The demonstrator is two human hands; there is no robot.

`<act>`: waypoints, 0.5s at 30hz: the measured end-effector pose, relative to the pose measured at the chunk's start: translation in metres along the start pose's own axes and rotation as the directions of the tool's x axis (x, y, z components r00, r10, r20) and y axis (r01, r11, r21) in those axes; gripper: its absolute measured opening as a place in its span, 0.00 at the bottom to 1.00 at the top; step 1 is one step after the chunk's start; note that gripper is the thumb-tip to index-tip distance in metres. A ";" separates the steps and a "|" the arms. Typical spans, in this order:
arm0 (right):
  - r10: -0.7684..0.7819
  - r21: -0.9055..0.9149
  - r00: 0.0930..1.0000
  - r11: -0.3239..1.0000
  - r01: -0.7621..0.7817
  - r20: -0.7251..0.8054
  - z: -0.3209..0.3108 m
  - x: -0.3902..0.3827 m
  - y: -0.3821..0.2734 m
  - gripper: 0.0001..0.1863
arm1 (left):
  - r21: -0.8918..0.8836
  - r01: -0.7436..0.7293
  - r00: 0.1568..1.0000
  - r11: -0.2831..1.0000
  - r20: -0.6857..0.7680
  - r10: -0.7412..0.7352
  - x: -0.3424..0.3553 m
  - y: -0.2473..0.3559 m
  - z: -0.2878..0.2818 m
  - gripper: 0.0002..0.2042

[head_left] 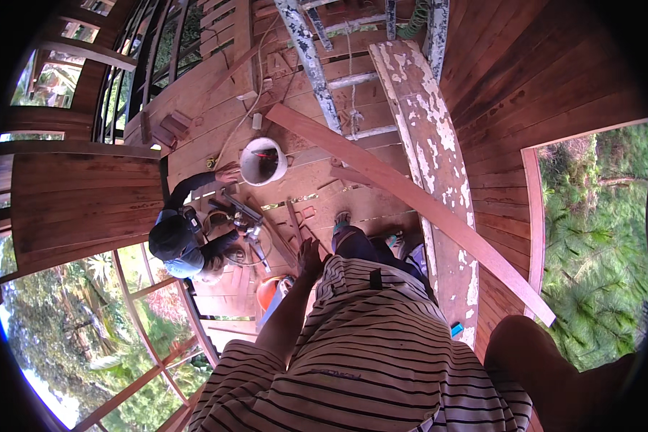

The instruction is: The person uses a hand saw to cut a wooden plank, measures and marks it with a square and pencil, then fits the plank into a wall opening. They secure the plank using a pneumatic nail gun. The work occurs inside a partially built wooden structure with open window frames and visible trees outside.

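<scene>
My left hand (311,259) hangs beside my left thigh, its fingers loosely apart and nothing visible in them. Below it on the floor sits a round orange object (268,294), partly hidden by my forearm. My right arm (523,349) is bent at the lower right; the hand lies outside the picture. A long reddish-brown board (403,191) slants across in front of me, over a wide plank with flaking white paint (433,137). Neither of my hands touches it.
At the left a co-worker in a dark cap (170,239) crouches by a power tool (245,219), one hand near a white bucket (255,171). A paint-worn ladder (313,68) stands ahead. Wood offcuts (295,223) and a cable litter the plank floor. Window openings (590,237) flank both sides.
</scene>
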State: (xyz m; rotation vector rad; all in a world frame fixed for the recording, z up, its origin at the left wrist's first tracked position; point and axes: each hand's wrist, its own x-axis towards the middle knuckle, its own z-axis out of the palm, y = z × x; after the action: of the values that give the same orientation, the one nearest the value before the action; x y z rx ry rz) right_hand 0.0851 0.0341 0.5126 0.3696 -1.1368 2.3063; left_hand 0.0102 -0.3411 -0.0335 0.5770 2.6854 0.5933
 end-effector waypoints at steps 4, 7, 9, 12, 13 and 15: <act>0.334 -0.040 0.940 0.941 -0.337 -0.071 -0.010 -0.010 0.051 0.31 | -0.058 0.245 0.904 0.968 0.374 -0.206 0.003 -0.011 0.006 0.28; 0.554 -0.060 0.832 0.830 -0.554 -0.014 -0.012 -0.032 0.086 0.35 | -0.162 0.191 0.910 0.968 0.400 -0.113 -0.010 -0.043 0.009 0.26; 0.591 -0.169 0.795 0.804 -0.570 0.135 -0.009 -0.040 0.105 0.35 | -0.193 0.198 0.914 0.961 0.392 -0.110 -0.008 -0.057 0.010 0.22; 0.668 -0.294 0.731 0.732 -0.614 0.137 -0.002 -0.042 0.128 0.27 | -0.105 0.195 0.818 0.975 0.566 -0.102 0.010 -0.087 -0.005 0.19; 0.682 -0.353 0.722 0.708 -0.612 0.115 -0.002 -0.044 0.139 0.25 | -0.026 0.161 0.763 0.987 0.638 -0.107 0.016 -0.080 -0.025 0.19; 0.694 -0.516 0.718 0.637 -0.573 0.059 -0.009 -0.045 0.167 0.19 | -0.118 0.547 0.482 0.829 0.854 -0.196 0.005 -0.080 -0.073 0.21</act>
State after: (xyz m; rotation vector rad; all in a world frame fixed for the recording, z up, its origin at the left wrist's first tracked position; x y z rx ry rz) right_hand 0.0259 -0.0583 0.3780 0.0607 -2.2021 2.4663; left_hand -0.0484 -0.4287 -0.0083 0.0568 1.6333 0.5121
